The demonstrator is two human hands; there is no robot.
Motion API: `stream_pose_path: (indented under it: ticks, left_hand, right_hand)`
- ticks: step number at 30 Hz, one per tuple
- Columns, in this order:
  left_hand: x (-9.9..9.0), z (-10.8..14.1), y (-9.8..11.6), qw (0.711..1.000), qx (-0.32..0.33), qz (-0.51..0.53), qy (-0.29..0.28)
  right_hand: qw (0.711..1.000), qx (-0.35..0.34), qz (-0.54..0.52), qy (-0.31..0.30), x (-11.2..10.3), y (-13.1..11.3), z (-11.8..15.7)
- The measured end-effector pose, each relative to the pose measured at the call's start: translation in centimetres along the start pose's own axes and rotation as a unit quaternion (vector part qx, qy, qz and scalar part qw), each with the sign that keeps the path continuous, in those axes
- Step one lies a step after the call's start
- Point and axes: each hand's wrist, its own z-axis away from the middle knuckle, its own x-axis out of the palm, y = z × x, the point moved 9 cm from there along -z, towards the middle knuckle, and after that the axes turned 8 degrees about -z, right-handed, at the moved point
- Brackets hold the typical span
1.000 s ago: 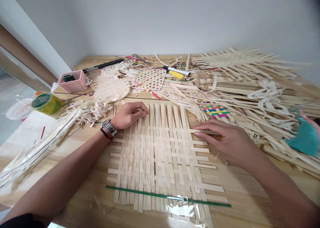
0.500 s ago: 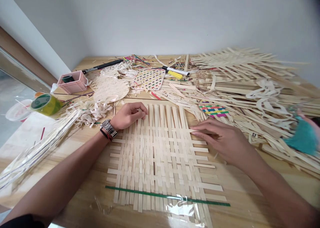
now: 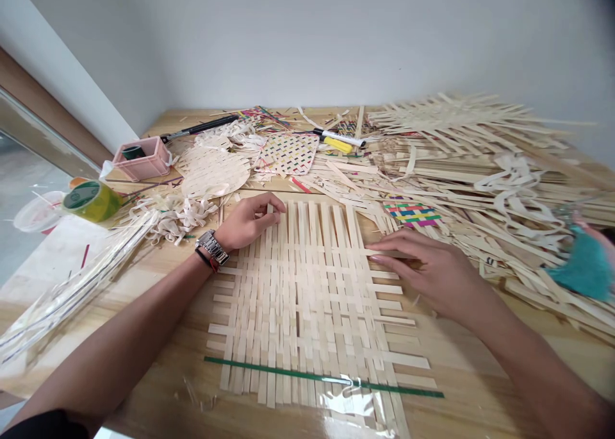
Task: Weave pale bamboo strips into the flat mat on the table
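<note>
A flat mat of pale bamboo strips (image 3: 307,311) lies on the table in front of me, with loose strip ends along its far side and both flanks. One green strip (image 3: 269,369) crosses its near part, beside some shiny clear tape (image 3: 350,400). At the far left corner, my left hand (image 3: 252,220) is closed, thumb and forefinger pinching the upper end of a lengthwise strip. My right hand (image 3: 425,263) pinches the right end of a crosswise bamboo strip (image 3: 354,251), which runs through the far part of the mat.
Behind the mat lie a round woven piece (image 3: 216,170), a patterned woven piece (image 3: 288,154) and markers (image 3: 339,139). Piles of loose strips (image 3: 461,170) cover the right side. At left stand a pink basket (image 3: 143,160) and a tape roll (image 3: 93,200), near bundled strips (image 3: 81,291).
Both hands keep nearly the same places and grips. The left fingers have shifted very slightly, and the whole view has moved a little.
</note>
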Motion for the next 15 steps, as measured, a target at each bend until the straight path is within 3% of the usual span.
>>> stream_pose_path:
  ticks: [9, 15]
  left_hand:
    - [0.01, -0.04, 0.09, 1.000, 0.008, -0.010, 0.002]
    - [-0.88, -0.12, -0.22, 0.998, 0.009, -0.031, 0.059]
  right_hand:
    - [1.000, 0.007, -0.008, -0.003, 0.20, 0.07, -0.03]
    - [1.000, 0.002, -0.005, 0.001, 0.13, -0.05, 0.06]
